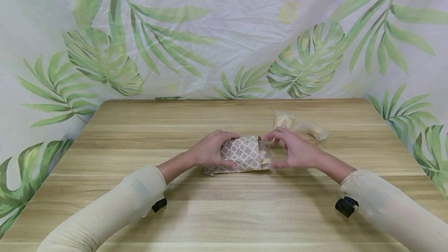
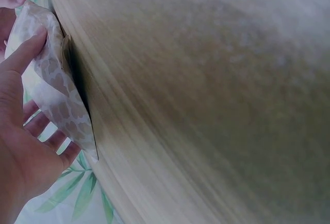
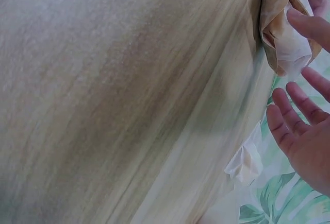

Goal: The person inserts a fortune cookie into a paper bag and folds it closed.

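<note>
Tan paper printed with a white lattice makes up the small bag [image 1: 241, 153] I have near the middle of the worktop [image 1: 224, 213], lying on its side with its mouth toward the right hand [image 1: 297, 153]. A clear packet [image 1: 265, 158] with something pale inside pokes out of that mouth. My left hand [image 1: 211, 150] has the bag in its grip, thumb on one side and fingers on the other. The right grip is spread wide around the mouth, thumb and fingers well apart and clamped on nothing; from here I cannot tell whether a fingertip touches the packet. Just behind that hand I see two more clear packets, an upright one [image 1: 284, 119] and a slanting one [image 1: 315, 130]. Cream sleeves [image 1: 115, 201] cover both forearms, and beyond the worktop's far edge hangs a white cloth [image 1: 238, 34] printed with green leaves.
</note>
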The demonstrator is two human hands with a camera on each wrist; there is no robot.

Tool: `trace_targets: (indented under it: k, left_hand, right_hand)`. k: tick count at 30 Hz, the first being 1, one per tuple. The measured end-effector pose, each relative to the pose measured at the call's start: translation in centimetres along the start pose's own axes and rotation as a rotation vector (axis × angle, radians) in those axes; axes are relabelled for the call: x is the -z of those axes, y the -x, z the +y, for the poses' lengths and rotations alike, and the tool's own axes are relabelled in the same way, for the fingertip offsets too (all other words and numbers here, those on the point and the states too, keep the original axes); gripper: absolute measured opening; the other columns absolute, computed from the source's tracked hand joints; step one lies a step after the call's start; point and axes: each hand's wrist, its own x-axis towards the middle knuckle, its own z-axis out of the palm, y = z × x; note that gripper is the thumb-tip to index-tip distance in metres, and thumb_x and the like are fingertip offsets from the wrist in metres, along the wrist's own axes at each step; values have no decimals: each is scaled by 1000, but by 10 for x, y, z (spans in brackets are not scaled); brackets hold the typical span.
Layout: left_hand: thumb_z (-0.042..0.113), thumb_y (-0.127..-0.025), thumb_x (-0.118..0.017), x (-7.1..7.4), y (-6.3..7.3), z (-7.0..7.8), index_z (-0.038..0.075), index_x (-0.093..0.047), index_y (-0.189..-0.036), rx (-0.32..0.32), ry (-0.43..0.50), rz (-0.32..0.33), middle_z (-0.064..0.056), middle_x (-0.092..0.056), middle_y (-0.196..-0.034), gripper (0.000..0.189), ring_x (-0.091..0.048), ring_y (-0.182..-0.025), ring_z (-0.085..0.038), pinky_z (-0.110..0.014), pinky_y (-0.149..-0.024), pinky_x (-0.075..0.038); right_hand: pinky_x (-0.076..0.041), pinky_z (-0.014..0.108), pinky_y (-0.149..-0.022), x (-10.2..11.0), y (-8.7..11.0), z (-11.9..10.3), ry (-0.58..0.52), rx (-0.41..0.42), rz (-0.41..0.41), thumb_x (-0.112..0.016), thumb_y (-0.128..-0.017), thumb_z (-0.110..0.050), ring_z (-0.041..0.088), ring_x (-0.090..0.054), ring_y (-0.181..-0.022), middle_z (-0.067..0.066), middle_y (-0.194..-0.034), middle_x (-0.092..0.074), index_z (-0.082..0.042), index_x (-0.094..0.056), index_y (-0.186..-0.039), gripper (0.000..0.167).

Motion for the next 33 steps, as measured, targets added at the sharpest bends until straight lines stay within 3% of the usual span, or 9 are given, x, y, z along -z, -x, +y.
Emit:
trace_targets:
  k: [17,23,33]
  left_hand:
    - [41,-72,-95,-1,0,0,4,-55,-147,7,-1,-1,-12,-60,-146,93,-55,-129,-30,-47,-110,-45]
    - [41,-72,-95,-1,0,0,4,-55,-147,4,5,4,-12,-60,-146,93,-55,-127,-30,-47,-109,-46]
    - [41,-71,-95,-1,0,-1,3,-55,-146,-5,7,10,-13,-60,-145,93,-56,-128,-32,-48,-110,-46]
  right_hand:
    - [-54,42,-71,-9,-7,1,5,60,50,-97,-71,-29,27,-64,-99,6,-114,-68,-4,-69,-125,65]
    - [-54,44,-77,-12,-10,0,-19,78,80,-97,-71,-26,27,-64,-98,9,-112,-71,-2,-71,-118,59]
    - [-52,37,-70,-12,-10,0,-8,10,80,-98,-68,-26,26,-63,-96,8,-114,-69,-1,-72,-120,63]
